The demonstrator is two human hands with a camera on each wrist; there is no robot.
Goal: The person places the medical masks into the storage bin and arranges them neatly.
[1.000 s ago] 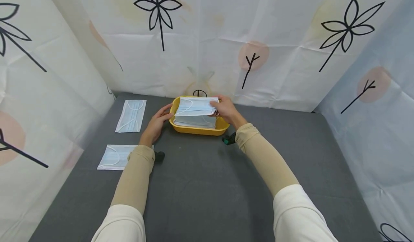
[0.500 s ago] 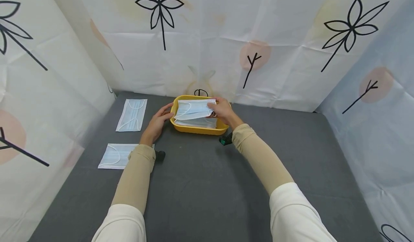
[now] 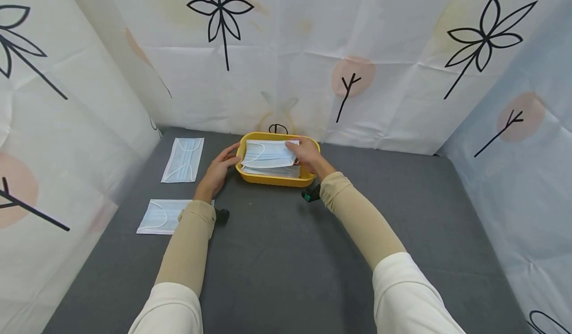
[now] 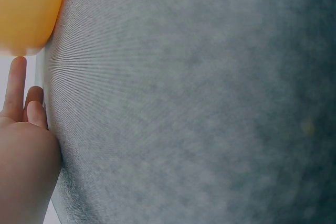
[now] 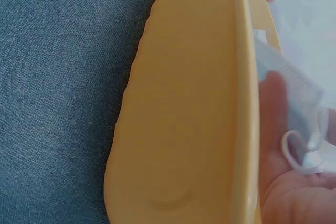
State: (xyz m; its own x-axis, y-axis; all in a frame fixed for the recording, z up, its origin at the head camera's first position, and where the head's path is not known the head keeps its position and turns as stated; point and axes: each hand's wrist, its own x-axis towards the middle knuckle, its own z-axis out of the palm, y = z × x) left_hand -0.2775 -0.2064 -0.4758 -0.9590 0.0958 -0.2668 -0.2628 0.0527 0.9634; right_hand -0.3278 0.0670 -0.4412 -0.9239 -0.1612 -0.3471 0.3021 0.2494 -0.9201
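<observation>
A yellow plastic basket [image 3: 272,180] stands at the back of the grey table, with a stack of pale blue face masks [image 3: 279,171] inside. Over that stack, my right hand [image 3: 308,155] pinches the right end of a face mask [image 3: 268,154]. Its white ear loop [image 5: 294,148] hangs by the palm in the right wrist view, where the basket wall hides part of the hand. My left hand [image 3: 217,171] touches the basket's left end, its fingers fairly straight. The left wrist view shows a fingertip [image 4: 20,64] right by the basket's underside.
Left of the basket, one face mask [image 3: 183,159] lies on the table. Nearer, another mask [image 3: 163,216] lies partly under my left forearm. A printed white cloth [image 3: 286,56] rises behind and along both sides. Dark wrist-camera mounts [image 3: 311,193] jut from the wrists.
My right hand has moved slightly left and down, lowering the held face mask from above the basket's back rim onto or just over the stack. My left hand stays at the basket's left end.
</observation>
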